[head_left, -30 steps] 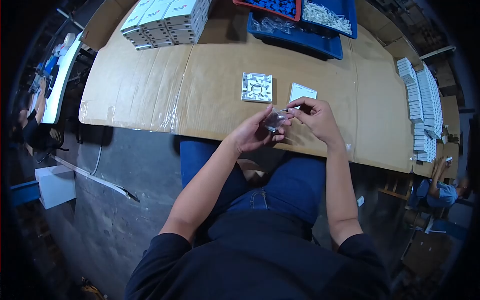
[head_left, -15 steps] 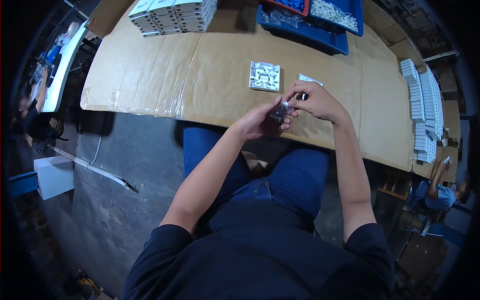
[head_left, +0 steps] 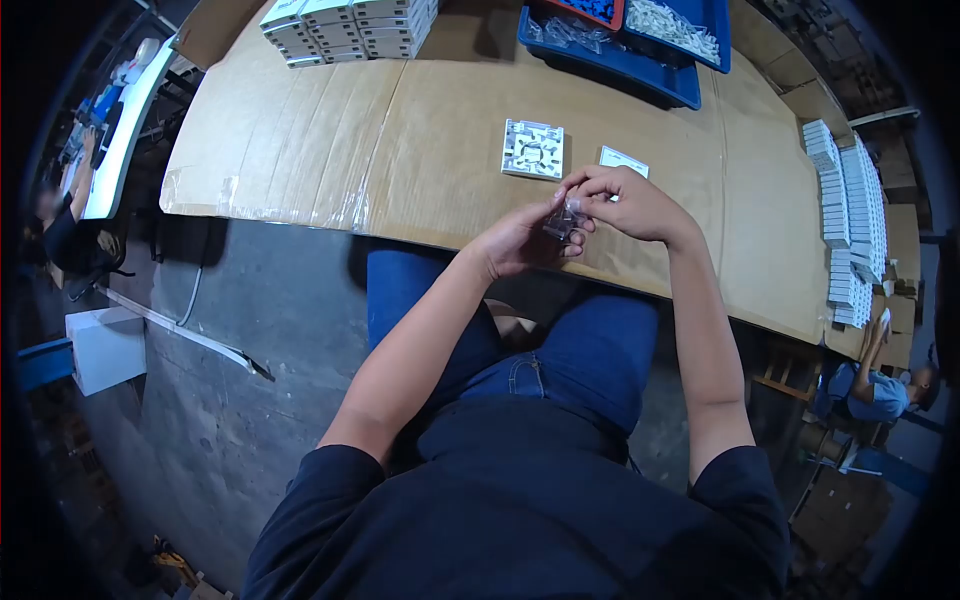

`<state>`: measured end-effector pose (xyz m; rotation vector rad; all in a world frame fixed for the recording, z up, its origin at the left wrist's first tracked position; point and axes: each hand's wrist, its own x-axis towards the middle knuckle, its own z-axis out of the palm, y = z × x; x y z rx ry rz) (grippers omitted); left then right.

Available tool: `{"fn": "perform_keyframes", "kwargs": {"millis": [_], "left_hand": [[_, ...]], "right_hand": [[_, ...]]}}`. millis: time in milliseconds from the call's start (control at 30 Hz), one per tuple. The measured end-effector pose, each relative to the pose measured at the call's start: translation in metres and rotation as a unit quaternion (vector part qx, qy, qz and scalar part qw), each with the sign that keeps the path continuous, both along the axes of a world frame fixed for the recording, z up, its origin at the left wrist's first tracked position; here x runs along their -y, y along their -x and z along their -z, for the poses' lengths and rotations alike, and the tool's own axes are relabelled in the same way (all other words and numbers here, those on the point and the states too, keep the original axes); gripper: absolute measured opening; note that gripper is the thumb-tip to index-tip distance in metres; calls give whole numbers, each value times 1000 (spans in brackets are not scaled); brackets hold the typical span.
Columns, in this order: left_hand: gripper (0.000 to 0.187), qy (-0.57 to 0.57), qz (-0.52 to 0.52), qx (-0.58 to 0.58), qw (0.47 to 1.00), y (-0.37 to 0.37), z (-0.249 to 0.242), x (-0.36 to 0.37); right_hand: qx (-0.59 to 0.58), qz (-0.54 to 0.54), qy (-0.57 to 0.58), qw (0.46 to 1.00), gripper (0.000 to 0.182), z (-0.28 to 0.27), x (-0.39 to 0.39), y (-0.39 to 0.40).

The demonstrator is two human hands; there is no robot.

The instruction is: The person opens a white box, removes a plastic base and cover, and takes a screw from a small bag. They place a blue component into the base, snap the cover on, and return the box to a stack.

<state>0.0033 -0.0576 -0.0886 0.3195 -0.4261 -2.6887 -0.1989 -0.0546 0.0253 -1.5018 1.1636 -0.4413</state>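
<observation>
Pinching a small clear plastic bag between both hands, just above the near edge of the cardboard-covered tabletop. Left hand cups it from below and the side, fingers curled round, grip closed on the plastic. Right hand has thumb and fingertips together at the bag's top; grip looks clamped on the plastic, exact contact hidden.

Bag should be light, soft, crinkly, a bit slippery; likely tears easily. Best hold: a pinch at the top edge, other hand supporting the body. Something small may be inside; too blurred to tell.

Beyond the hands, a white square box lies flat, inner side up, small fittings in it. White cover beside it, partly behind the right hand; both probably stiff, light plastic, best taken by the edges.

Containers at the far side: red tray with blue pieces; right-hand blue tray with many small white pieces; lower blue tray beneath them, crumpled clear packets at its left end.
</observation>
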Motion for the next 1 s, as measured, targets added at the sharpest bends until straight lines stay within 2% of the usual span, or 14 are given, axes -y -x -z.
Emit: {"fn": "perform_keyframes", "kwargs": {"millis": [167, 267, 467, 567, 667, 767, 1000], "left_hand": [[44, 4, 17, -4, 1000, -1, 5, 2], [45, 24, 3, -4, 1000, -1, 2, 2], [48, 11, -3, -9, 1000, 0, 7, 2], [50, 18, 6, 31, 999, 0, 0, 2], [53, 13, -2, 42, 999, 1, -9, 1], [54, 2, -15, 68, 998, 2, -14, 0], [55, 22, 7, 55, 998, 0, -8, 1]], "right_hand": [[1, -12, -38, 999, 30, 5, 1, 4], [-13, -17, -11, 1000, 37, 5, -2, 1], [-10, -4, -27, 1000, 24, -1, -6, -5], [-57, -77, 22, 995, 24, 2, -6, 0], [-51, -67, 38, 996, 25, 10, -8, 1], [-94, -63, 66, 991, 27, 13, -8, 1], [-107, -47, 62, 991, 21, 6, -10, -2]]}}
